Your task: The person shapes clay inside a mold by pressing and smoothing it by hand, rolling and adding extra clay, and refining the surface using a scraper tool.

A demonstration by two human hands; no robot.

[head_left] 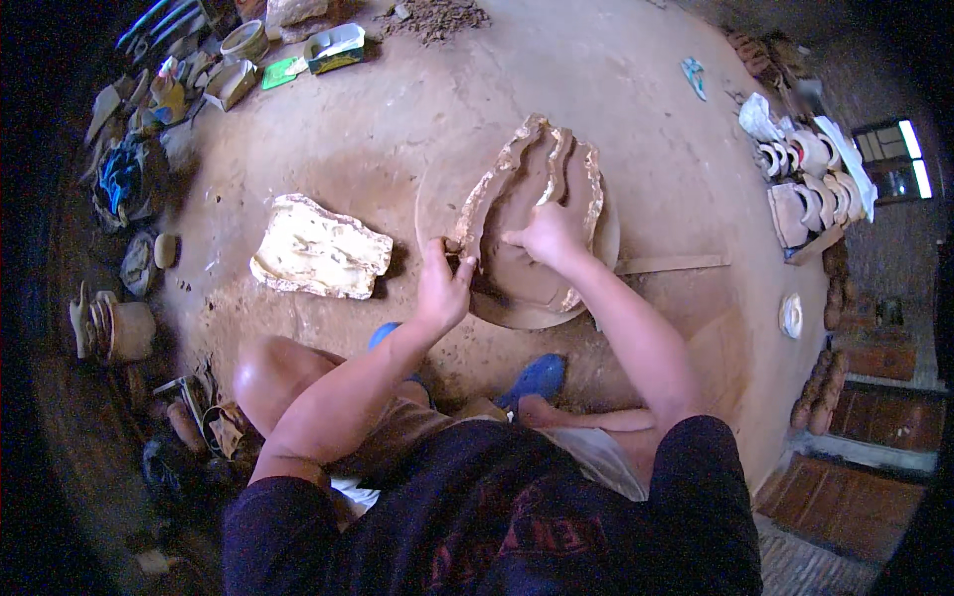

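Observation:
A long plaster mold [594,174] with a rough cream edge lies on a round board [434,204] on the floor before me. Brown clay [517,199] lines its inside, and a raised ridge [558,164] runs down its length. My left hand [444,288] is closed on the mold's near left edge, thumb on top; its other fingers are partly hidden. Over the lining, my right hand [552,238] has its fingers curled at the near end of the ridge. Its thumb points left against the clay. Left of the board lies a separate cream plaster mold piece [318,248], hollow side up.
A flat wooden strip [671,264] lies right of the board. Curved pottery pieces [820,199] are stacked at the far right. Boxes [335,48], a bowl [244,41] and clutter line the left side. Crumbled clay [437,18] is heaped at the back. My blue-shod foot [540,377] is close by.

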